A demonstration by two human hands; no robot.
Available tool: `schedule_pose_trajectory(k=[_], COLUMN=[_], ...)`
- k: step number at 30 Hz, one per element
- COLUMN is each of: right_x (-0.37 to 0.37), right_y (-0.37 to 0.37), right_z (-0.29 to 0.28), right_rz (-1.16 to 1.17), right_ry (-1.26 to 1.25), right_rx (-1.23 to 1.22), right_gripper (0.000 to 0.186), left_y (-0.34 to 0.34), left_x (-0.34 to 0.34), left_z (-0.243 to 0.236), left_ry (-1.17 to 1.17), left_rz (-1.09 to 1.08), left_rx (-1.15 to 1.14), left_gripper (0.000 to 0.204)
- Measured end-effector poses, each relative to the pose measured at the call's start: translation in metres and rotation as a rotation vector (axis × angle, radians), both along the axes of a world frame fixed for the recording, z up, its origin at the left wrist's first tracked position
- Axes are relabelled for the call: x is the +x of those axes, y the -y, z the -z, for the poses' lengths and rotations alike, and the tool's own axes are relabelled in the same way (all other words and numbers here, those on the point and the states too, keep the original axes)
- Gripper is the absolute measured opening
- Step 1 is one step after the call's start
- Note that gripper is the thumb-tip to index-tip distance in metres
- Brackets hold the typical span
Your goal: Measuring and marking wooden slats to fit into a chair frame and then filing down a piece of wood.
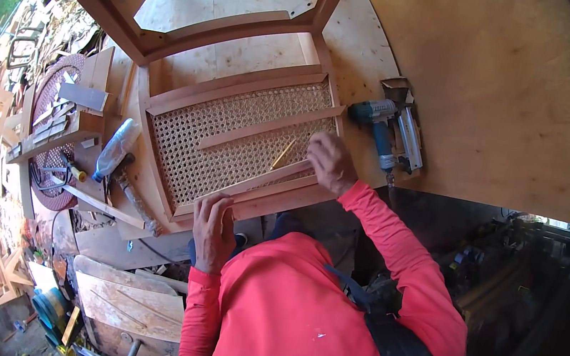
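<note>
A wooden chair frame (165, 184) lies on the bench in front of me, its back panel filled with woven cane (187, 154). Along the panel's near edge runs a thin wooden strip (267, 180). The bent fingers of my left hand (214, 232) grip its left end, low against the frame. At the other end, my right hand (331, 162) is closed on the strip, fingertips partly hidden. A second wooden strip (270, 129) rests slantwise across the cane, reaching the frame's right side. Between the two strips lies a yellow pencil (283, 154).
To the right, a teal nail gun (383, 130) lies on the plywood. At left are a clear plastic bottle (117, 149), a hammer (136, 201) and a wooden tray (79, 128) holding metal strips. The chair's legs and rails (228, 35) rise at the far side.
</note>
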State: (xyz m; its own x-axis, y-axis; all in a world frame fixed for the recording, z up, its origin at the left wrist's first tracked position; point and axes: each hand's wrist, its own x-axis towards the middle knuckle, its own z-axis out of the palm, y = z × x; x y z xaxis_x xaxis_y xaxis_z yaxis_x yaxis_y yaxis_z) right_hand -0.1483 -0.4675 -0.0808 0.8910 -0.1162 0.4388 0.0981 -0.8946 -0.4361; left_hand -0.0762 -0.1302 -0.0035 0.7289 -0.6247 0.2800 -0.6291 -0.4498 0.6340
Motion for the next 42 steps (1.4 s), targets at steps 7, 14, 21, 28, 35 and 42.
schedule_pose_trajectory(k=[7,14,21,28,35,42], right_x=[0.051,0.063,0.056,0.062,0.083,0.010], right_y=[0.064,0.063,0.077,0.062,0.025,-0.007], right_z=[-0.002,-0.008,-0.031,-0.013,-0.002,0.002], right_rz=[0.054,-0.027,0.050,0.003,0.042,-0.162], right_ry=[-0.146,-0.123,-0.023,-0.130,-0.024,-0.354], right_rx=[-0.165,-0.081,-0.059,0.006,0.021,0.127], right_gripper=[0.038,0.035,0.032,0.039,0.023,0.018], left_y=[-0.016,0.036,0.065,0.052,-0.032,-0.040], left_x=[-0.020,0.026,0.044,0.030,0.025,0.056], left_z=[0.006,0.034,0.070,0.048,0.005,0.002], left_ry=[-0.015,0.124,0.171,0.121,-0.037,0.146], left_rz=[-0.048,0.120,0.229,0.236,0.031,-0.051], left_rx=[0.043,0.096,0.253,0.289,0.261,0.214], left_gripper=[0.022,0.024,0.021,0.014,0.016,0.023])
